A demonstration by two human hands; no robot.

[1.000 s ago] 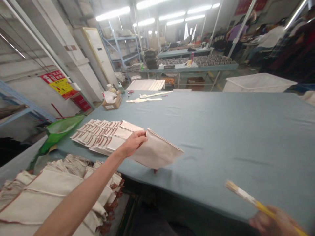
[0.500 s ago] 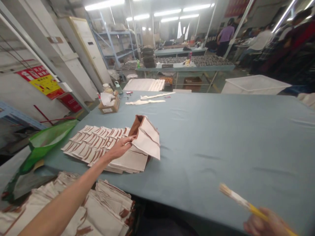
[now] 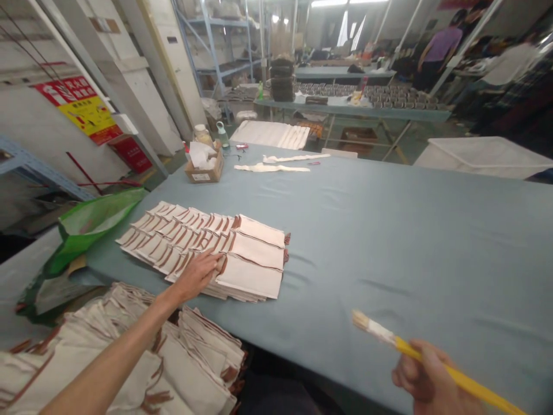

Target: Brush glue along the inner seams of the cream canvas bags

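Cream fabric pieces with brown edges [image 3: 253,276] lie in overlapping rows on the blue-grey table [image 3: 367,230]. Over the nearest row rests my left hand [image 3: 199,273], its fingers stretched out and touching the brown edge of the front piece. It is open, and I see nothing gripped in it. Low on the right, my right hand [image 3: 425,369] is closed around the yellow handle of a paintbrush [image 3: 375,328]. The brush's pale bristles point left, above the table and apart from the fabric.
Below the table's near edge is a heap of similar fabric pieces [image 3: 185,357]. A green bag [image 3: 99,216] lies at the left. A cardboard box with tissue [image 3: 204,172], a bottle [image 3: 222,135] and two pale strips [image 3: 272,168] sit at the back. A white bin [image 3: 484,155] stands beyond.
The lifted fabric pieces now lie flat on the rows. My left hand has come down and back from them. My right hand has moved left with the paintbrush; the view has shifted.
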